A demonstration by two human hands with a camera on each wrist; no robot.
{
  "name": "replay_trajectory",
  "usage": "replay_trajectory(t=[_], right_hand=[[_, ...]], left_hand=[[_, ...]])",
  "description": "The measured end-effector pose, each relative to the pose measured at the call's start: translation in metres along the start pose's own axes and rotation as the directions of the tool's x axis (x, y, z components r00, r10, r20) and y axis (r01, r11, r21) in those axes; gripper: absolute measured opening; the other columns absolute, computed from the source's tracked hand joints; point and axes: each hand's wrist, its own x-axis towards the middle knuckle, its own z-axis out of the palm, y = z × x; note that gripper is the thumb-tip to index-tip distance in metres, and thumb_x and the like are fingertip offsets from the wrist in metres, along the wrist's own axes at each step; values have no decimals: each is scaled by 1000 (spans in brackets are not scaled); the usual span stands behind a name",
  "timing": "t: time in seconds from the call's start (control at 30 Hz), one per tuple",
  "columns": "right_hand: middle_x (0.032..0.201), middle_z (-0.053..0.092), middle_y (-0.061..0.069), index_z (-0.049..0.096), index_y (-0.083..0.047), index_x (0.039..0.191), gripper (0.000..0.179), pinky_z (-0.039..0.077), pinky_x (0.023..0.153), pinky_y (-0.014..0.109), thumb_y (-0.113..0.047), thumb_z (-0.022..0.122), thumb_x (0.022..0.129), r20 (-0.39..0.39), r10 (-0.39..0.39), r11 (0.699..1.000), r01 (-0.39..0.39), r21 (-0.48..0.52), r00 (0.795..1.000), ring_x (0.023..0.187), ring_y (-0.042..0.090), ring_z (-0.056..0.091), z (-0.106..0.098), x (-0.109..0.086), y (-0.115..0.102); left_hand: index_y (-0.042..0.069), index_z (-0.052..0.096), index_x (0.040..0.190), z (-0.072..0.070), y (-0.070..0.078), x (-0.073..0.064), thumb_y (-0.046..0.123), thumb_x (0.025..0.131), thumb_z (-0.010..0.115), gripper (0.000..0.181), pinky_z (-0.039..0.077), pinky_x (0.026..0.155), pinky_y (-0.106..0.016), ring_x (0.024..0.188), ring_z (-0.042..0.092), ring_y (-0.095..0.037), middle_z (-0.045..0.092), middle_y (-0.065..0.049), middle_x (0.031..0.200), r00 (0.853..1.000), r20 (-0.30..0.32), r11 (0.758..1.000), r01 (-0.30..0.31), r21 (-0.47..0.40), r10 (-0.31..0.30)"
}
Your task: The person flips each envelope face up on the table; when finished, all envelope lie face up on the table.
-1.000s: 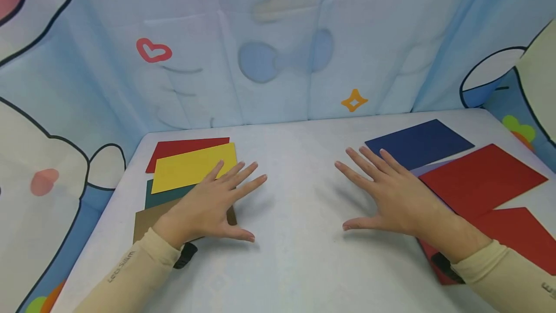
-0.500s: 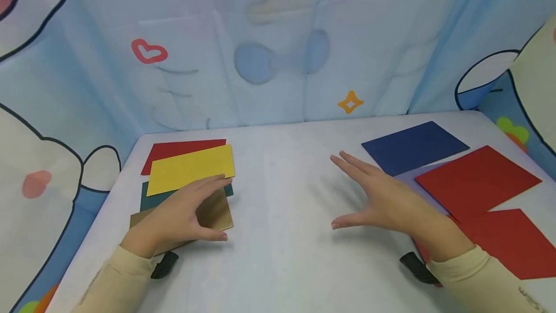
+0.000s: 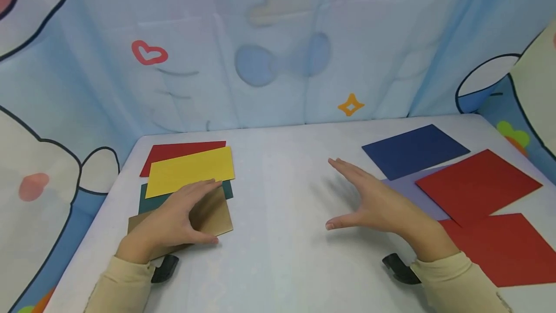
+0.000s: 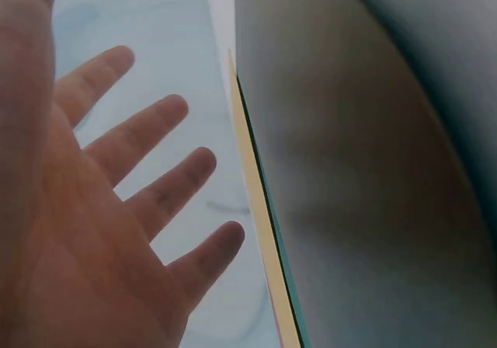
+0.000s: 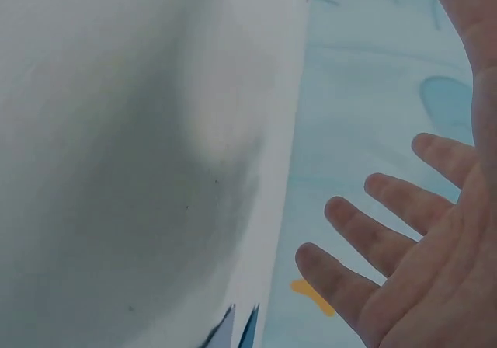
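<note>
My left hand [image 3: 173,219] hovers above a brown sheet [image 3: 219,214] at the left, thumb apart from the fingers, holding nothing. Behind that sheet lie overlapping teal [image 3: 149,203], yellow [image 3: 191,170] and red [image 3: 171,152] sheets, the teal one partly covered. In the left wrist view, the fingers [image 4: 151,127] are spread and the palm shows. My right hand [image 3: 378,202] is over the white table, left of a lavender sheet [image 3: 410,190]. Its fingers [image 5: 373,235] are spread with nothing between them in the right wrist view.
A dark blue sheet [image 3: 414,151] and two red sheets, one farther back [image 3: 479,185] and one nearer [image 3: 508,250], lie at the right. White cloth covers the table [image 3: 278,255]. A printed blue curtain [image 3: 278,47] stands along its back and sides.
Both hands have turned from palms down to palms facing inward. The left hand has shifted left and toward me, the right slightly left. The sheets lie as before.
</note>
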Motion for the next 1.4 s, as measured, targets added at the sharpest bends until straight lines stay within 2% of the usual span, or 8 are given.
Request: replay_trajectory(t=[0.2,0.4,0.53,0.77,1.0,1.27,1.4], right_hand=[[162,28,12,26,-20,161,122,30,110,63,-66,86,65,3,8,998,-8,57,1000,147,36,26,5,2,1],[161,30,13,27,-20,161,122,28,110,64,-64,87,64,3,-3,998,3,66,1000,147,37,27,8,3,5],[161,30,12,27,-20,160,124,28,110,64,-66,87,62,3,3,998,-3,63,1000,147,37,27,7,1,8],[161,29,12,28,-21,160,123,30,109,65,-68,86,62,17,10,998,-11,67,1000,146,38,28,9,2,8],[161,31,13,29,-19,160,122,30,109,64,-66,87,62,12,0,997,-1,72,1000,146,38,29,10,2,9],[160,32,11,31,-20,159,121,30,109,64,-65,88,62,22,-9,996,7,94,1000,145,37,29,13,1,11],[160,33,12,32,-16,159,122,30,109,63,-64,88,62,34,-23,993,19,112,999,145,38,30,16,2,11]], left_hand=[[23,39,156,3,-4,-3,60,66,89,109,30,111,-61,141,35,-29,40,0,156,999,29,999,27,33,-28],[24,40,155,3,-5,-2,53,68,90,105,32,111,-59,140,36,-28,40,1,155,996,63,998,57,-20,-55],[24,40,155,3,-7,1,50,68,90,104,29,112,-60,141,35,-28,40,1,156,996,72,999,47,-17,-46],[21,41,155,2,-12,-3,51,67,91,105,27,112,-61,142,35,-30,41,-4,155,996,83,1000,15,14,-16],[26,41,155,3,-16,-4,50,67,91,104,36,107,-60,136,39,-27,44,1,151,994,90,997,68,-38,-64],[23,41,154,1,-16,-5,45,69,91,102,38,107,-56,135,40,-25,45,0,150,994,92,995,64,-76,-56],[20,40,154,0,-16,-4,46,69,91,103,39,107,-53,135,38,-26,44,-2,150,992,105,993,83,-86,-74]])
